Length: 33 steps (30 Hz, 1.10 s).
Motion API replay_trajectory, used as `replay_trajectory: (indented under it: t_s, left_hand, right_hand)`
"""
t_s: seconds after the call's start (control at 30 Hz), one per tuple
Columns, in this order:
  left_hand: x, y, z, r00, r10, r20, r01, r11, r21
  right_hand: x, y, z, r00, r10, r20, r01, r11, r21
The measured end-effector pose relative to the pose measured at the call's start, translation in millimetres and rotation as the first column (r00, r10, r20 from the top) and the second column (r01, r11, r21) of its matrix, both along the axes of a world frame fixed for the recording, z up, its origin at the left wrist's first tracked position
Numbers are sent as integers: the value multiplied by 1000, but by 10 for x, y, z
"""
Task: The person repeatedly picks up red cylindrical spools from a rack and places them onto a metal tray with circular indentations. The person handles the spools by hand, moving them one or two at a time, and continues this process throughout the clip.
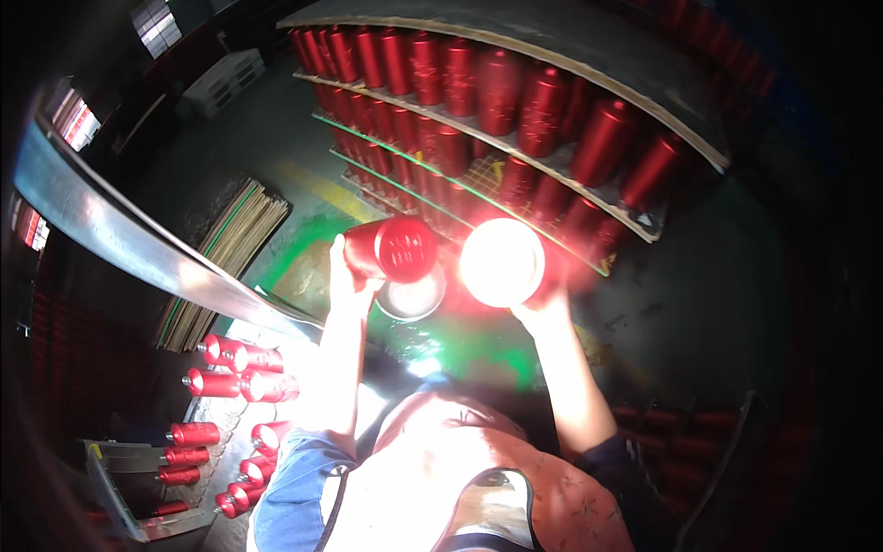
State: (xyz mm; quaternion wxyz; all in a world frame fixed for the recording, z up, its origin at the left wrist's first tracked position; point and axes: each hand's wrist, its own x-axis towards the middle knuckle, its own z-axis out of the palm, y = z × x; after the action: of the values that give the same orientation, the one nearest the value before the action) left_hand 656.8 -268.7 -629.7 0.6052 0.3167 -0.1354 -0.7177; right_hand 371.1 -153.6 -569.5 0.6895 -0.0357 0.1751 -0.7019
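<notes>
My left hand (349, 281) is wrapped round a glossy red metal cylinder (368, 248), held tilted with its rounded end toward the middle. To the right, my right hand (544, 308) grips a round-ended object (502, 262). Its face is washed out by glare, with red showing around it, so I cannot tell its exact kind. The two held things are apart, at about the same height. Partly behind the red cylinder is a pale round disc-like thing (411, 299), lower down.
Ahead stands a rack of stacked boards (515, 143) carrying rows of upright red cylinders (543, 110). More red cylinders (216, 382) lie at the lower left beside a curved metal rail (138, 225). A stack of thin boards (221, 267) rests on the floor at left.
</notes>
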Motion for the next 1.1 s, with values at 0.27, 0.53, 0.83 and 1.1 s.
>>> replay_trajectory:
  t_s: [0.27, 0.53, 0.83, 1.1]
  left_hand:
    - [395, -1422, -1137, 786, 27, -618, 270, 884, 382]
    - [569, -1597, -1250, 718, 58, -694, 131, 967, 217]
    - [504, -410, -978, 779, 46, -625, 4, 997, 79]
    - [1302, 2202, -840, 651, 493, -577, -435, 865, 249]
  right_hand:
    - [867, -2127, -1426, 796, 379, 472, -470, 878, 87]
    - [1299, -2857, -1588, 504, 568, 651, -679, 726, -107]
    - [950, -2581, -2030, 342, 623, 704, -806, 579, -122]
    - [947, -1746, -2636, 236, 672, 702, -958, 281, 53]
